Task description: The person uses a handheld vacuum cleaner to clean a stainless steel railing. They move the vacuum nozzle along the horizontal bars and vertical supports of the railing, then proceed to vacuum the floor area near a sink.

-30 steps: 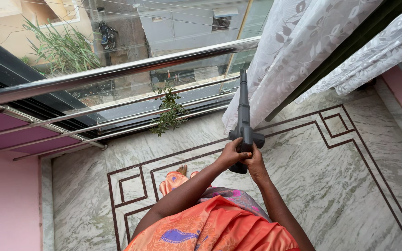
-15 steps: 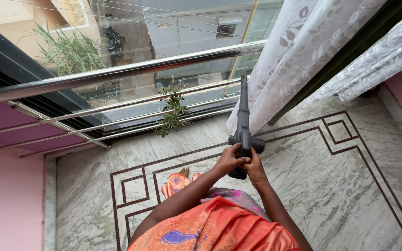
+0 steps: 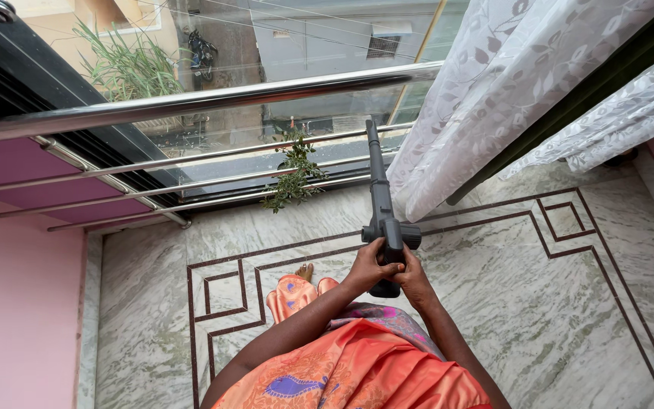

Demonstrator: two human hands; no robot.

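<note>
- Nearest the camera, the person's orange sari (image 3: 357, 371) fills the lower middle, and both forearms reach out from it toward the tool.
- The left hand (image 3: 367, 269) is clenched around the lower grip of a dark grey tool (image 3: 382, 220), fingers wrapped from the left side.
- The right hand (image 3: 415, 276) grasps the same grip from the right, touching the left hand; the tool's butt end shows just below the two hands.
- The tool has a short cross-piece just above the hands and a long thin barrel pointing away toward the railing (image 3: 191, 106).
- Right of the tool, a white lace curtain (image 3: 486, 98) hangs just beside the barrel; whether it touches cannot be told.
- Left and right of the tool, marble floor (image 3: 145, 303) with dark inlaid lines lies open.
- Beyond the tool's tip, the railing's steel bars cross, with a small plant (image 3: 293, 170) left of the barrel.
</note>
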